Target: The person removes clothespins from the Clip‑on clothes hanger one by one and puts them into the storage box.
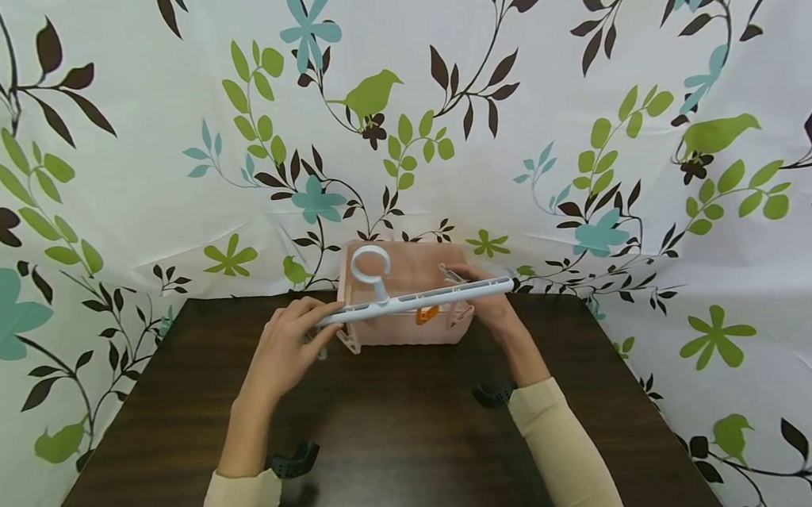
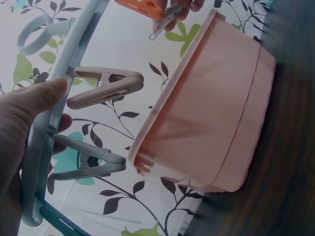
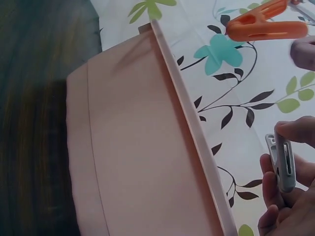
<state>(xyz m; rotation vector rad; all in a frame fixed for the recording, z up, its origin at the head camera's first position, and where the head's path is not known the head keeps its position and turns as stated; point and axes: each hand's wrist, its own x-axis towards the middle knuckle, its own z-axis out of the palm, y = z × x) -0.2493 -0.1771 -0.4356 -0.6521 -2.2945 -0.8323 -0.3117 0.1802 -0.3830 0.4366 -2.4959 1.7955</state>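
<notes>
Floral cloth is hung behind a dark desk (image 1: 392, 445). A peg hanger (image 1: 417, 300) is gripped over the pink basket (image 1: 407, 273) by the left hand (image 1: 292, 350); a grey peg (image 3: 283, 164) is pinched in the right hand (image 1: 489, 303). Clipping work is judged underway; next, steady alignment is needed.

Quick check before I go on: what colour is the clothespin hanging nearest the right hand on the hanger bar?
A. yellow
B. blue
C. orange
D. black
C. The orange clothespin hangs from the white hanger bar just beside the right hand, in front of the pink basket; the right wrist view also shows it orange.
</notes>
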